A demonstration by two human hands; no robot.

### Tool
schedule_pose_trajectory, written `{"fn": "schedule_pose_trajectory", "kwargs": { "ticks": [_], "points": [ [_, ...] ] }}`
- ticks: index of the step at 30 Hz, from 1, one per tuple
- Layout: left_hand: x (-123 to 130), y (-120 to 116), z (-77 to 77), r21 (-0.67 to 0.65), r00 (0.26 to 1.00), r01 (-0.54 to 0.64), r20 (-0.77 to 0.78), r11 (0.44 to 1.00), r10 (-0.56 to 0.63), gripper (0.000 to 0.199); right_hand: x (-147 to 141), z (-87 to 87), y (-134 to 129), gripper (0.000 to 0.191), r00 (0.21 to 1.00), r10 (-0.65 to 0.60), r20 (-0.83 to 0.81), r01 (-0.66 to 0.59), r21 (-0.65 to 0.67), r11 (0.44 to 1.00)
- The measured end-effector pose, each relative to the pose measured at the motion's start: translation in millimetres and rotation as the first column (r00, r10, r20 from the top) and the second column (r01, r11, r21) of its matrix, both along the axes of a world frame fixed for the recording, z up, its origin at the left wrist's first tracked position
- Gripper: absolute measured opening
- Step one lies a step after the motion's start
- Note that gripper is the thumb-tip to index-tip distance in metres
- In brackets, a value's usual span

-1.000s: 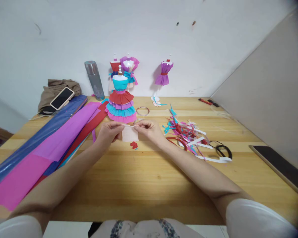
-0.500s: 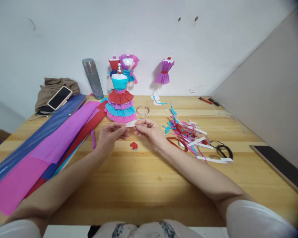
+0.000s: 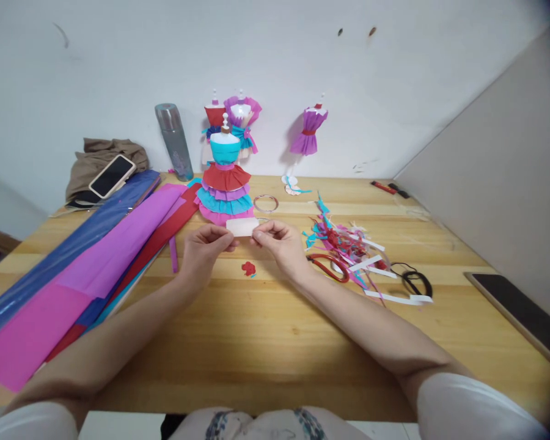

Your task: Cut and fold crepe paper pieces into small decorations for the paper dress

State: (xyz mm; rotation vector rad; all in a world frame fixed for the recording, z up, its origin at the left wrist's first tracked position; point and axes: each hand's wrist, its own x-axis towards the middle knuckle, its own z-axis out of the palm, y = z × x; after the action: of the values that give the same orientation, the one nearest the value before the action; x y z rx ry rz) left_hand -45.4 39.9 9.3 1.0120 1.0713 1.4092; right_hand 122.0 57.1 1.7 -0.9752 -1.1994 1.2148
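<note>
A small white strip [image 3: 242, 227] is stretched between my two hands, its flat face turned toward the camera. My left hand [image 3: 207, 246] pinches its left end, and my right hand [image 3: 280, 244] pinches the right end. Just behind the strip stands a mannequin [image 3: 225, 177] in a layered dress of turquoise, red, purple and pink. On the wooden table [image 3: 266, 342] below my hands lies a small red scrap [image 3: 248, 268] with a bit of blue beside it.
Rolled coloured paper [image 3: 82, 269] covers the left side. Scraps [image 3: 343, 238], red-handled scissors [image 3: 329, 267] and a black band [image 3: 417, 283] lie right, near a phone [image 3: 513, 305]. A bottle [image 3: 174, 142] and more mannequins [image 3: 310, 131] stand at the back wall.
The white strip has tilted up, so more of its face shows. Both hands keep their pinch at nearly the same place. The camera view has shifted slightly.
</note>
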Motion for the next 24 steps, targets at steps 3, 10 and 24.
{"fn": "schedule_pose_trajectory", "kwargs": {
  "ticks": [3, 10, 24],
  "points": [
    [0, 2, -1.4, -0.005, 1.0, -0.007, 0.016, 1.0, 0.007, 0.017, 0, -2.0, 1, 0.025, 1.0, -0.012, -0.016, 0.012, -0.011, 1.0],
    [1, 3, -3.8, 0.015, 1.0, -0.02, 0.007, 1.0, 0.02, 0.014, 0, -7.5, 2, 0.026, 1.0, -0.026, -0.009, 0.026, 0.022, 0.999],
    [-1, 6, -8.0, 0.123, 0.993, -0.039, -0.104, 0.992, 0.052, 0.014, 0, -16.0, 5, 0.015, 1.0, -0.009, 0.019, 0.006, 0.165, 0.986]
  ]
}}
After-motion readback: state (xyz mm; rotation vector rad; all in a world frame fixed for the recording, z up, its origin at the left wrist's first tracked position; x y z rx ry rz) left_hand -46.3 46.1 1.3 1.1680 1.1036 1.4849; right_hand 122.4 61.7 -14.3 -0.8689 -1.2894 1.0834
